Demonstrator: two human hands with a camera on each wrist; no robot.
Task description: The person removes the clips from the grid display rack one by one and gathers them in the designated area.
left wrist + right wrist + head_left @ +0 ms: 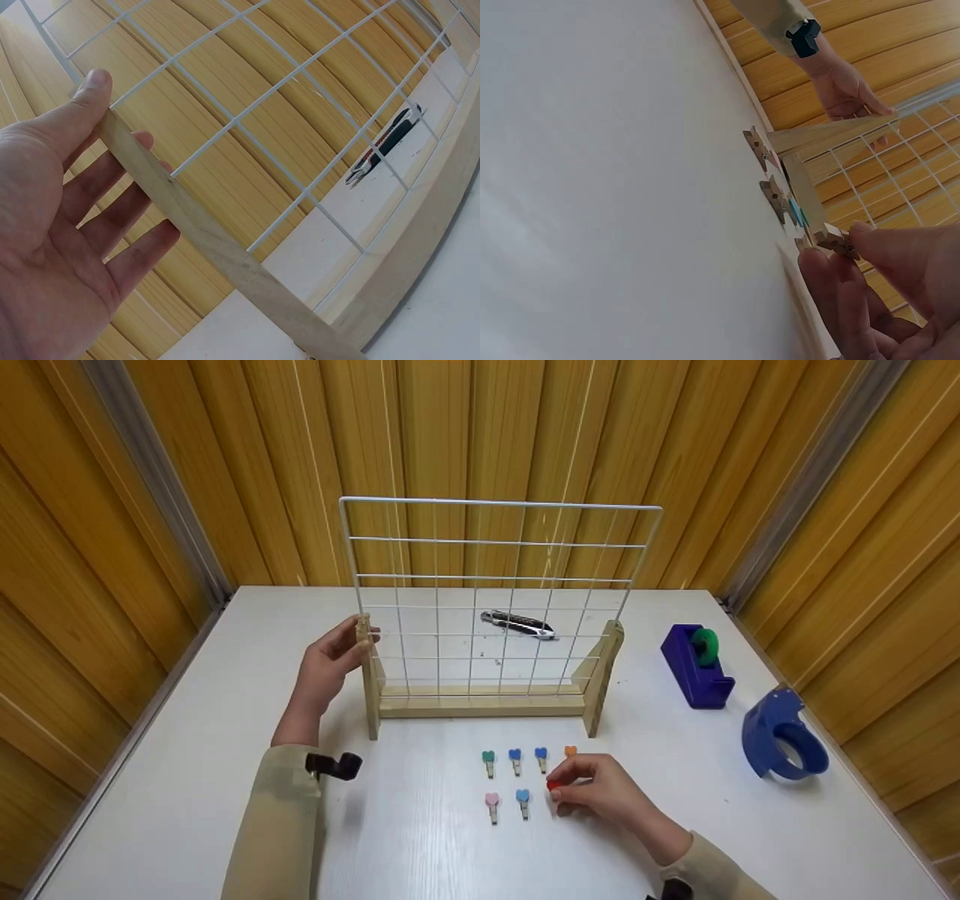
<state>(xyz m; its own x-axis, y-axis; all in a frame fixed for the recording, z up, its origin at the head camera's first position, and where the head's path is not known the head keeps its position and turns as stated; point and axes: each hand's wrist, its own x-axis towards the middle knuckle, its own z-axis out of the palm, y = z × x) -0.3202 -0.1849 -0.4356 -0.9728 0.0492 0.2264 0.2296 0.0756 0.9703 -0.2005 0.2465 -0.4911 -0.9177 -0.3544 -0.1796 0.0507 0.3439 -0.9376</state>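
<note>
Left hand (330, 660) grips wooden post (367, 675) of wire grid (495, 585). Right hand (600, 791) pinches red clip (553, 785) on bench (187, 780). Grid bare; six clips (515, 757) left lying.

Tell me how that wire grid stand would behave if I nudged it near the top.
The wire grid stand is tall on narrow wooden feet, so it would probably tip rather than slide. It looks light; the left hand steadies its post. The thin wires may flex.
</note>
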